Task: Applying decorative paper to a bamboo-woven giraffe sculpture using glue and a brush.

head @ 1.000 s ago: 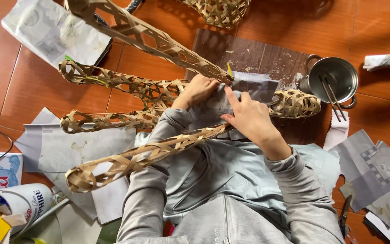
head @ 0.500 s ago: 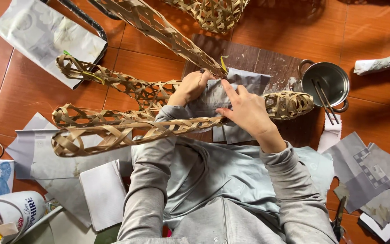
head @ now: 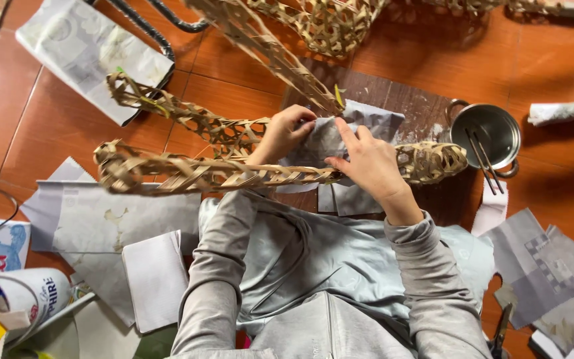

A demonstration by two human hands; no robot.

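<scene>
A woven bamboo lattice frame with several long legs rests over my lap, its legs pointing left and up. My left hand presses a grey piece of newspaper against the frame's middle, fingers pinching the paper's upper edge. My right hand lies flat on the same paper, fingers spread, smoothing it onto the weave. To the right of my right hand, the frame's rounded woven end sticks out.
A steel pot with chopsticks stands on a dark board at the right. Torn newspaper sheets lie at left and right on the orange tiled floor. A white can sits bottom left, another woven piece at top.
The frame has turned in my hands, so the near leg has swung up from low left to nearly level. Both hands stay on the paper at its middle.
</scene>
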